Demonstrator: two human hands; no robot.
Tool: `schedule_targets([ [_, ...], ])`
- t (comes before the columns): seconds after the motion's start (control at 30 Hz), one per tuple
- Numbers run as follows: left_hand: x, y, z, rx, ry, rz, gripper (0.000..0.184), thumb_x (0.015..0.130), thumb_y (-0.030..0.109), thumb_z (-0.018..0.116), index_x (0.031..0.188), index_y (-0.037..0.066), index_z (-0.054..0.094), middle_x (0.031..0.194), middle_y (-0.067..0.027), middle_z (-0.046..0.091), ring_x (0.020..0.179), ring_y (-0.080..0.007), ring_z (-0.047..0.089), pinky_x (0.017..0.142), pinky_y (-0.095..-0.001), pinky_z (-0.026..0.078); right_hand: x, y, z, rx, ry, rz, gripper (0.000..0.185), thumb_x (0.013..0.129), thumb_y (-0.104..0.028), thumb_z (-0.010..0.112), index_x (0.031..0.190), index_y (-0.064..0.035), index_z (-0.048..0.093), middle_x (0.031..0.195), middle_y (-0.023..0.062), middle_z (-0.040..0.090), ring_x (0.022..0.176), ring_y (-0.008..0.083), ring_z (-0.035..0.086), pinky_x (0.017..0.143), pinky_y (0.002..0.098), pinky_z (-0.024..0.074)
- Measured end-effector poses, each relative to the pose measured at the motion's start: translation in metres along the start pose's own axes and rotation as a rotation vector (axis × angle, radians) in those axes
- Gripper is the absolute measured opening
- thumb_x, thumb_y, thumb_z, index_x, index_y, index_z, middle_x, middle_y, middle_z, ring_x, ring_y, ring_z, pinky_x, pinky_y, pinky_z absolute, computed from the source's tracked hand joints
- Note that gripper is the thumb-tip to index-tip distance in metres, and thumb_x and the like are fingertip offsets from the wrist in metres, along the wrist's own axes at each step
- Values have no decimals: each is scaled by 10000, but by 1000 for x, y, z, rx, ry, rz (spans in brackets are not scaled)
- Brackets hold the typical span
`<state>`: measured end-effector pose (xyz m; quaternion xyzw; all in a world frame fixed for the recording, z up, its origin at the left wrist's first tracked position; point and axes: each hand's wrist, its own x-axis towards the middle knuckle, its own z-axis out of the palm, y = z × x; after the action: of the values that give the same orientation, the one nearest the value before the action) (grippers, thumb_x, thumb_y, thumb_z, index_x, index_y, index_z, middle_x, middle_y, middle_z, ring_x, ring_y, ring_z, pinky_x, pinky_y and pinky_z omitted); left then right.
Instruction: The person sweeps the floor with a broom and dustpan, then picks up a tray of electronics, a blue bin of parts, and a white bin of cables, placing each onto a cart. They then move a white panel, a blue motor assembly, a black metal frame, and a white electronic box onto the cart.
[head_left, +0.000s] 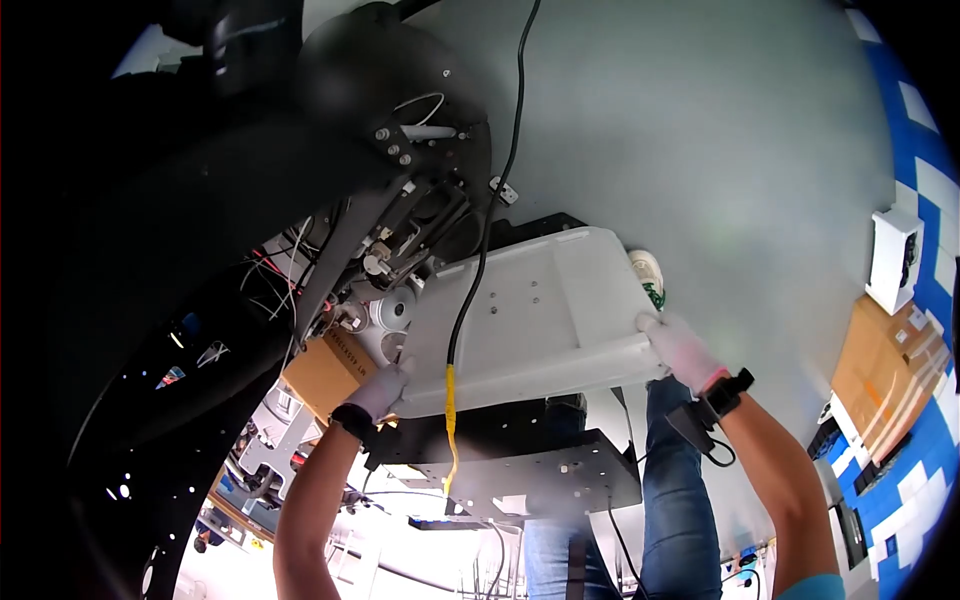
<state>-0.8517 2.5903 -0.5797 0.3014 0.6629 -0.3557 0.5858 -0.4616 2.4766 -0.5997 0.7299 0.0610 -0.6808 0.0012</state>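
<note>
Left hand (381, 391) grips 1 near corner of the pale panel (600, 305), right hand (682, 350) another, 1 black cable (518, 120) crossing in front!

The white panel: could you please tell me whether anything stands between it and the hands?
Nothing visible does: the left hand and right hand hold the white panel by its edges. A black cable with a yellow section crosses in front of it, between the hands; whether it touches is unclear.
</note>
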Motion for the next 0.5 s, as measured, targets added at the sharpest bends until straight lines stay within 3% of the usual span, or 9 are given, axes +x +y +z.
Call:
schedule_targets([
  [0.07, -8, 13, 9, -11, -23, 15, 466, 857, 446, 403, 1001, 13, 497, 709, -37, 512, 534, -110, 432, 464, -249, 370, -9, 6, -16, 38, 17, -8, 426, 775, -383, 473, 861, 32, 516, 677, 78, 512, 564, 162, 521, 506, 288, 435],
  [0.17, 24, 0, 18, 440, 61, 515, 456, 851, 441, 427, 991, 11, 486, 690, -41, 491, 549, -101, 449, 478, -240, 376, -19, 21, -44, 54, 71, -20, 427, 785, -387, 474, 855, 30, 535, 683, 73, 518, 573, 157, 519, 500, 289, 431],
  [0.23, 82, -30, 30, 822, 274, 920, 453, 842, 453, 445, 954, 16, 485, 680, -44, 477, 587, -106, 466, 512, -245, 387, -24, 26, -63, 70, 86, -41, 427, 785, -391, 476, 866, 24, 536, 683, 65, 517, 576, 158, 518, 495, 288, 430],
  [0.27, 50, 13, 35, 464, 40, 504, 472, 829, 486, 453, 892, 20, 489, 678, -46, 476, 661, -124, 481, 577, -259, 389, -25, 29, -73, 77, 92, -52, 427, 785, -393, 477, 872, 21, 537, 683, 61, 517, 578, 159, 517, 493, 288, 430],
  [0.3, 18, 58, 40, 119, -9, 72, 496, 816, 519, 462, 831, 24, 493, 676, -48, 475, 735, -143, 496, 642, -273, 391, -19, 35, -78, 101, 123, -11, 422, 787, -392, 475, 889, 14, 533, 693, 53, 517, 595, 158, 518, 492, 288, 430],
  [0.4, -3, 110, 46, 300, -9, 148, 495, 800, 537, 483, 734, 46, 487, 649, -27, 456, 700, -143, 480, 622, -264, 373, -25, 28, -96, 13, 156, 55, 417, 791, -394, 470, 911, 1, 529, 714, 55, 517, 611, 153, 518, 491, 288, 430],
  [0.43, 35, 86, 53, 180, -37, 166, 514, 791, 566, 468, 715, 58, 496, 614, -14, 428, 605, -147, 446, 573, -268, 357, -19, 31, -101, 38, 142, 47, 415, 792, -396, 469, 914, -5, 530, 721, 56, 518, 615, 152, 518, 491, 286, 431],
  [0.5, 50, 86, 56, 170, -77, 226, 531, 794, 579, 448, 719, 56, 495, 601, -8, 413, 572, -151, 421, 559, -271, 354, -8, 45, -108, 86, 109, 43, 410, 794, -402, 467, 920, -17, 531, 735, 58, 519, 624, 151, 518, 491, 281, 431],
])
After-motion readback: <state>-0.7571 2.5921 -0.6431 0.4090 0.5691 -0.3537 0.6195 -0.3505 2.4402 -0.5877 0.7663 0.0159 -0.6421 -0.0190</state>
